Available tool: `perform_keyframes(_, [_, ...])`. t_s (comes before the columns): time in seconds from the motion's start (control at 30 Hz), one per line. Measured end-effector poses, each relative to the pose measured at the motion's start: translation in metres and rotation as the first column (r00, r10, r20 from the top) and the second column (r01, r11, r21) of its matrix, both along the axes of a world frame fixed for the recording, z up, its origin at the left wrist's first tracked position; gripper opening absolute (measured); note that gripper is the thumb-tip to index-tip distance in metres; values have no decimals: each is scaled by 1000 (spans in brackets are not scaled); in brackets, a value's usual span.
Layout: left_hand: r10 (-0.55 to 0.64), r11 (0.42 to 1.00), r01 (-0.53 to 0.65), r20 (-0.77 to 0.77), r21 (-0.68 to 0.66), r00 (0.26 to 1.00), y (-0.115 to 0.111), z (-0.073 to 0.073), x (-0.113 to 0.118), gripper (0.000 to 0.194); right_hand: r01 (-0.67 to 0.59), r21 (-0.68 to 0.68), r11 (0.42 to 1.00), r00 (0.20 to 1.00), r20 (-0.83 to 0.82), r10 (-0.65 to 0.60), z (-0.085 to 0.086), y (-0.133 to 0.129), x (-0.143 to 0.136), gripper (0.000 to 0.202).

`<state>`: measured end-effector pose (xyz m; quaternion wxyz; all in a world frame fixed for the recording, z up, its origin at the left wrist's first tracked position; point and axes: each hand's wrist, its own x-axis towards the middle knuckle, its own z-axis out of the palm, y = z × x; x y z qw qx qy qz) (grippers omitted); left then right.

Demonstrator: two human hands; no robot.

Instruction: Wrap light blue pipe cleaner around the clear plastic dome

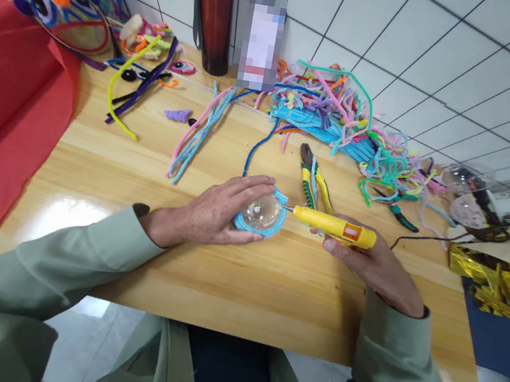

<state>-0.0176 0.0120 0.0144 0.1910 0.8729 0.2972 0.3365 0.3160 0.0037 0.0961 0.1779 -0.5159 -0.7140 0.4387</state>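
Right hand [370, 261]: fingers closed round yellow tool [334, 225], tip at blue fuzzy wrap [277, 227]. Left hand [215, 212]: fingers curved round wrapped clear ball [261, 212], at counter [239, 292], contact unclear. Ball probably light, stiff, slick; best hold: soft wrapped sides. Pliers [306, 178] lie just beyond.

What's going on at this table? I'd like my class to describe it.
A person's left hand holds a clear dome edged with light blue pipe cleaner. The right hand grips a yellow glue gun, its nozzle pointed at the dome's rim; whether it touches is hard to tell. Beyond them lie pliers with yellow-and-green handles, and a colourful heap of pipe cleaners lies along the wall.
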Motion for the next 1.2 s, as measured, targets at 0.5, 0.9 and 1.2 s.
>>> perform_keyframes(0.5, [-3, 1000, 3, 5, -5, 1000, 0, 0, 0, 84, 26, -23, 999, 999, -34, -27, 0, -2, -1, 48])
perform_keyframes(0.9, [3, 1000, -3, -11, -22, 1000, 0, 0, -1, 84, 2, -13, 1000, 1000, -8, -2, 1, -1, -1, 48])
perform_keyframes(1.2, [-3, 1000, 3, -6, -26, 1000, 0, 0, -1, 84, -4, -30, 1000, 1000, -29, 3, 1, -1, -2, 46])
